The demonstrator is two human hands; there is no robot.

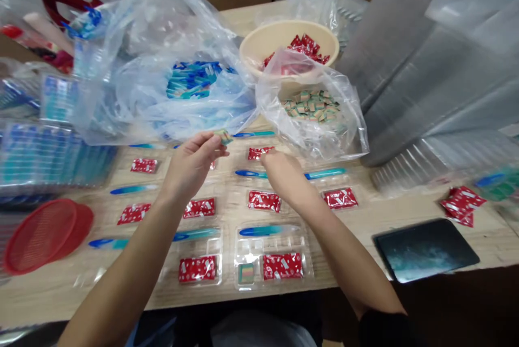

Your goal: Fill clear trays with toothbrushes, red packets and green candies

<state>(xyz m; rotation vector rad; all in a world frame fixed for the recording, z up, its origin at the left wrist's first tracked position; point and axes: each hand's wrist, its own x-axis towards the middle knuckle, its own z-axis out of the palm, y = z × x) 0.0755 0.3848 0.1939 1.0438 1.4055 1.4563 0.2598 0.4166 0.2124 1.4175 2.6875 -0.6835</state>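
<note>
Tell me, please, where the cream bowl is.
In the head view, the cream bowl stands right of centre near the top, behind the bag of small squares.

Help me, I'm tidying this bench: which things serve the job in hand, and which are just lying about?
In the job, it seems:
clear trays
red packets
blue tools
striped square in the left hand
bag of striped squares
cream bowl

Probably lying about:
dark tablet
red basket

Lt. wood tabletop (409, 205): clear blister trays (258, 245) under & nearside of L hand (191, 162) & R hand (280, 169). Past L hand, big clear poly bag (140, 85); past R hand, smaller bag (320, 139), cream bowl (251, 55) behind. Well L of hands: red mesh basket (40, 236). Well R: blk tablet (425, 249), loose red sachets (462, 204).
</note>
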